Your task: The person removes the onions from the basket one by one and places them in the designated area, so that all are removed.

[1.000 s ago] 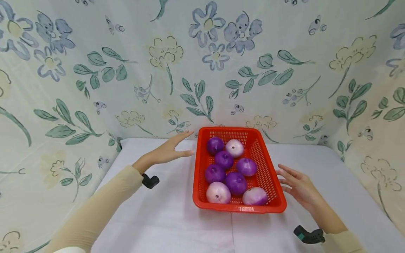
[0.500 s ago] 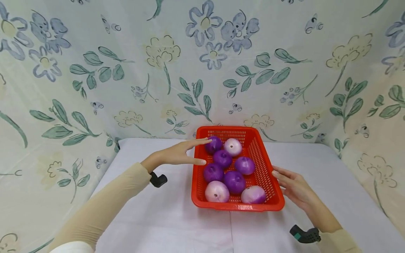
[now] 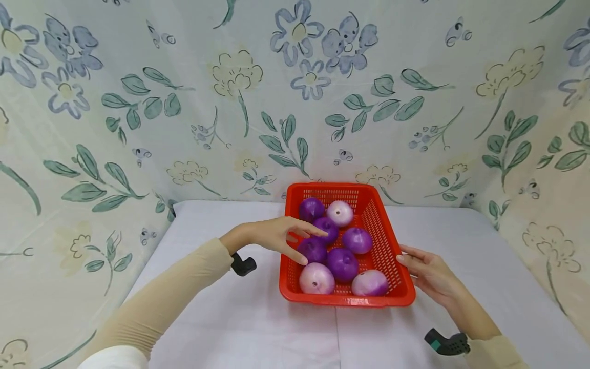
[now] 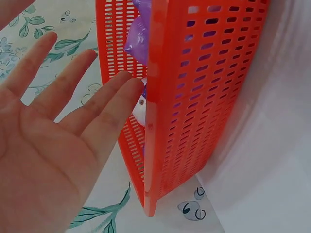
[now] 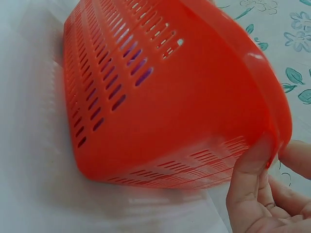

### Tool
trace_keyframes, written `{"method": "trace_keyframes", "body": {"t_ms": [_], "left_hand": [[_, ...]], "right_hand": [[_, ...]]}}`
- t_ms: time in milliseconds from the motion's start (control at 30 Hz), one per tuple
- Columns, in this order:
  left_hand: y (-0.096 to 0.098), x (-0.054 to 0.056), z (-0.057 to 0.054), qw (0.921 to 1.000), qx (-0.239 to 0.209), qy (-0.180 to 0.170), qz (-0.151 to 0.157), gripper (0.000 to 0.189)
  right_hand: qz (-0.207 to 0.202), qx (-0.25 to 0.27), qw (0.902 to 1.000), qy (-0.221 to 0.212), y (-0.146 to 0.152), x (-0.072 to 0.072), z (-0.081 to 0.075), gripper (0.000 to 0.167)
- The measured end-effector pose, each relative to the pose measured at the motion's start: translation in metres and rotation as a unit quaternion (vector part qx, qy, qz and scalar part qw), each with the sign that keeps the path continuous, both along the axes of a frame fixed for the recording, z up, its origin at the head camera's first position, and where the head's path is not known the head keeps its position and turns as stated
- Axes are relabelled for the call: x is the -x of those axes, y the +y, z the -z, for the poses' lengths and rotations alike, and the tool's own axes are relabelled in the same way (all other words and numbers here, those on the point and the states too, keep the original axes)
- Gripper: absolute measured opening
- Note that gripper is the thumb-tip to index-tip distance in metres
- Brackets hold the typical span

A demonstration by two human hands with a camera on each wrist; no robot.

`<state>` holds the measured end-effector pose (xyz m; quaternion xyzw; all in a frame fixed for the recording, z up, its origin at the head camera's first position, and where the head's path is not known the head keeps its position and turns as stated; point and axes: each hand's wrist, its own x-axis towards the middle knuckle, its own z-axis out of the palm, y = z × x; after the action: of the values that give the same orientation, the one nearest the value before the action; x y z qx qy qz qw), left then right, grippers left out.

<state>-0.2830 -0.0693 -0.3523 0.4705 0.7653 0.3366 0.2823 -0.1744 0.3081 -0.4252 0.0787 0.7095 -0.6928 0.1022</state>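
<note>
A red plastic basket (image 3: pixel 345 302) with slotted walls stands on the white-covered table, holding several purple onions (image 3: pixel 343 265) and paler ones (image 3: pixel 316 279). My left hand (image 3: pixel 282 236) reaches over the basket's left rim, above the left onions and partly covering them. Its fingers are extended and spread in the left wrist view, and nothing is in the palm (image 4: pixel 43 160). At the basket's right side, my right hand (image 3: pixel 430 274) pinches the rim; the right wrist view shows the thumb (image 5: pixel 250 170) against the outer wall and fingers at the rim's edge.
The white tablecloth (image 3: pixel 221 312) spreads around the basket. Behind the table hangs a floral cloth (image 3: pixel 239 113), close to the basket's far end, and more of it is at both sides. A black device (image 3: pixel 243 264) sits on each wrist.
My left hand has moved right, from beside the basket to over the onions, and come slightly nearer. My right hand has closed in from beside the basket and taken hold of its rim.
</note>
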Motion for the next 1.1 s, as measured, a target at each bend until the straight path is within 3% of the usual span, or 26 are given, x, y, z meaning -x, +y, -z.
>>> {"method": "trace_keyframes", "body": {"t_ms": [167, 433, 800, 1100], "left_hand": [[0.006, -0.001, 0.006, 0.9993, -0.001, -0.025, 0.026, 0.064], [0.022, -0.004, 0.016, 0.9984, 0.007, -0.028, 0.048, 0.051], [0.037, -0.010, 0.029, 0.9971, 0.044, 0.038, 0.048, 0.051], [0.041, -0.013, 0.034, 0.9954, 0.062, 0.051, 0.053, 0.049]], "right_hand": [[-0.005, 0.007, 1.0000, 0.004, 0.004, 0.001, 0.002, 0.072], [-0.012, 0.044, 0.9990, 0.004, 0.009, 0.000, 0.003, 0.064], [-0.019, 0.060, 0.9980, 0.002, 0.008, 0.000, 0.004, 0.058], [-0.026, 0.062, 0.9977, -0.002, 0.007, 0.001, 0.004, 0.059]]}}
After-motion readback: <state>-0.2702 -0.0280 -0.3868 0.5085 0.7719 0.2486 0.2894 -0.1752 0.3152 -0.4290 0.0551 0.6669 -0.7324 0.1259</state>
